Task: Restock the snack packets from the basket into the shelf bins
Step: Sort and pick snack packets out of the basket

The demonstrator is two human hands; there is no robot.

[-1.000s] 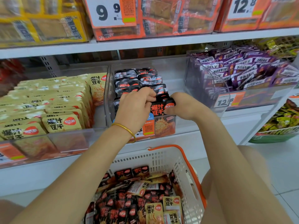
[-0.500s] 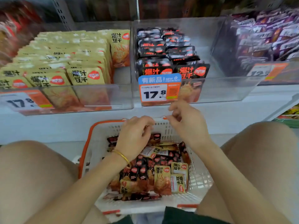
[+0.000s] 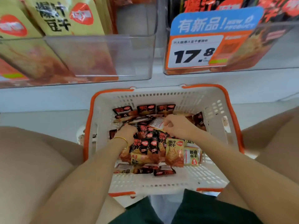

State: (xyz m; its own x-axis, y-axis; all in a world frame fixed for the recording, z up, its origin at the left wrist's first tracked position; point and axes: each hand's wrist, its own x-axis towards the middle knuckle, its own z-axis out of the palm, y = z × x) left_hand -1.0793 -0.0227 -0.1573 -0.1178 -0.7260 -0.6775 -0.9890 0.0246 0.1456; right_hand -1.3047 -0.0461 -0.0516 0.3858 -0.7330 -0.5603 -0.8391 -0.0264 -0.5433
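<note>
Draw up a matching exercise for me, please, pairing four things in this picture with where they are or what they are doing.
Column one:
1. basket
2. price tag
3. yellow packets
4. right hand

Column two:
A. standing in the left clear bin
B. fingers pinching a pale packet
C. sitting below the shelf
D. on the front of the right clear bin

Pairs: 1-C, 2-D, 3-A, 4-B.
</note>
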